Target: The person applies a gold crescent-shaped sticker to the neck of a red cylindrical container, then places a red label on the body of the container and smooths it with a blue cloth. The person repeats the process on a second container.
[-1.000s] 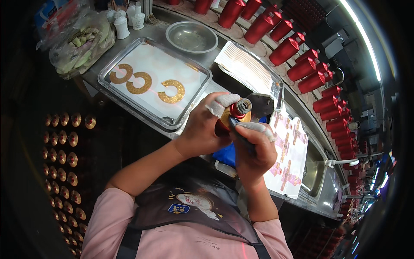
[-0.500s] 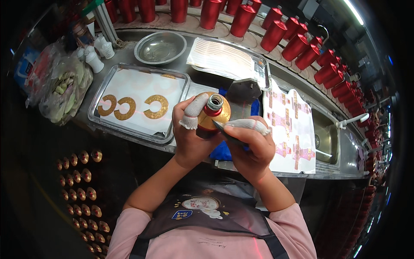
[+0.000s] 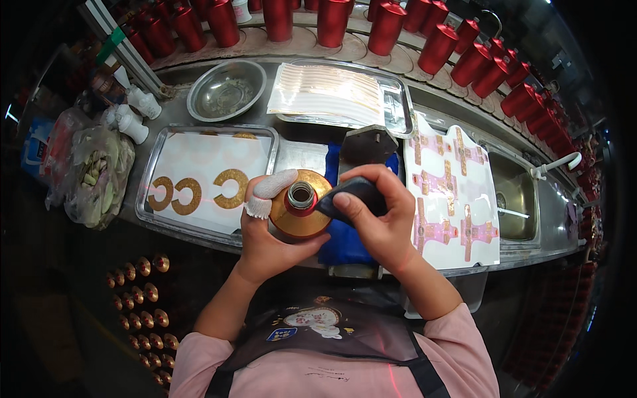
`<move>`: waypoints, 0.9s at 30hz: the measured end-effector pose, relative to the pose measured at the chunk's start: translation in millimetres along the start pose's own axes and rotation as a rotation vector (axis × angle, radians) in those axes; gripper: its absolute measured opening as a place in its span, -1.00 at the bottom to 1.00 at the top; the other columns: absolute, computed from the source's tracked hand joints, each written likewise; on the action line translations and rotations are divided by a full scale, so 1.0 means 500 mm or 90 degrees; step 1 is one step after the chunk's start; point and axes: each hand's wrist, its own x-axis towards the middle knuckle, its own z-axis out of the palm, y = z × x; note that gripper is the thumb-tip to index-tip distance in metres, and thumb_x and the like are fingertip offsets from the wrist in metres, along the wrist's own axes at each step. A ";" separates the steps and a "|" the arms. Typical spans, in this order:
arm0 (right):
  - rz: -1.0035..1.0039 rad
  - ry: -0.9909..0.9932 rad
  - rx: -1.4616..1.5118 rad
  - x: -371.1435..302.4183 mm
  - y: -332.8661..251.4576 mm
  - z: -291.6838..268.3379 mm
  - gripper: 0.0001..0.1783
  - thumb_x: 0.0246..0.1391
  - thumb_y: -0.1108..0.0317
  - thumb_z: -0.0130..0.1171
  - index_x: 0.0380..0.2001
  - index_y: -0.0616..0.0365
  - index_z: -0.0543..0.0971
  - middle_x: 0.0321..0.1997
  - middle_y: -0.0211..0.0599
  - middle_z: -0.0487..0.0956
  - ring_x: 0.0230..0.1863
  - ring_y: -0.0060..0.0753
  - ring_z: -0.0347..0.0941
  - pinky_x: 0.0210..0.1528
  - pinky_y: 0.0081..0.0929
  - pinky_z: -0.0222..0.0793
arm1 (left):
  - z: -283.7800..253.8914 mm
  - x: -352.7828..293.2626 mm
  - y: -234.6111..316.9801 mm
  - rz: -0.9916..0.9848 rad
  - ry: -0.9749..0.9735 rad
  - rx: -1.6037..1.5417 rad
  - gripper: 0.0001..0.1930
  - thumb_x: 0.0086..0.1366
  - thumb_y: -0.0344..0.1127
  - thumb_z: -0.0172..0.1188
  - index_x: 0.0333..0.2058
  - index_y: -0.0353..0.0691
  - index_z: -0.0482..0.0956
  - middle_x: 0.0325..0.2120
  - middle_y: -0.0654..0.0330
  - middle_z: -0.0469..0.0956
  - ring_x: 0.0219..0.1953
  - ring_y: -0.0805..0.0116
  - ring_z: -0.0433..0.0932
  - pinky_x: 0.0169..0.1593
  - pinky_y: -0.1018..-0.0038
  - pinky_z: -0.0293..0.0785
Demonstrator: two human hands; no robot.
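Observation:
My left hand [image 3: 262,245] is closed around a bottle with a gold shoulder [image 3: 290,220] and a bare threaded metal neck. The neck's mouth faces up toward me, and a red band circles its base. A white knitted finger cover [image 3: 271,190] sits on my left index finger, which lies along the shoulder. In my right hand [image 3: 388,229] is a dark, flat scraper [image 3: 363,196], pinched between thumb and fingers. Its tip meets the right side of the shoulder near the neck. Most of the bottle's body is hidden below.
At the left, a metal tray [image 3: 154,169] holds gold C-shaped decals. Behind stand a metal bowl [image 3: 229,113] and a tray of striped strips [image 3: 325,93]. A decal sheet [image 3: 434,232] lies beside the sink [image 3: 521,222]. Red bottles [image 3: 388,28] line a conveyor [image 3: 358,60].
The bottle and my left hand have moved left and down in view. My right hand has turned, showing more of the scraper, and the tip has moved up along the shoulder.

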 end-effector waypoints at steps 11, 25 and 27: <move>0.088 -0.084 0.010 0.114 0.027 0.029 -0.74 0.04 0.44 0.39 -0.18 0.26 0.65 -0.28 -0.27 0.65 -0.24 -0.55 0.55 -0.14 -0.58 0.46 | -0.095 0.064 -0.002 -0.100 -0.280 -0.156 0.08 -0.23 -0.44 0.68 0.33 -0.27 0.28 0.32 0.04 0.35 0.35 0.19 0.36 0.38 0.28 0.30; 0.020 -0.169 -0.020 0.117 0.050 -0.005 -0.72 0.06 0.32 0.45 -0.23 0.24 0.65 -0.28 -0.39 0.62 -0.20 -0.57 0.52 -0.08 -0.59 0.43 | -0.044 0.013 -0.020 0.055 -0.089 -0.017 -0.04 -0.15 -0.31 0.68 0.25 -0.20 0.35 0.18 0.00 0.43 0.22 0.11 0.49 0.25 0.30 0.46; 0.078 -0.223 0.009 0.152 0.047 0.012 -0.72 0.04 0.32 0.47 -0.23 0.23 0.65 -0.29 -0.42 0.61 -0.21 -0.60 0.51 -0.09 -0.62 0.42 | -0.068 0.026 -0.017 0.005 -0.169 -0.048 0.05 -0.15 -0.41 0.70 0.31 -0.22 0.24 0.27 0.04 0.34 0.35 0.18 0.35 0.38 0.28 0.31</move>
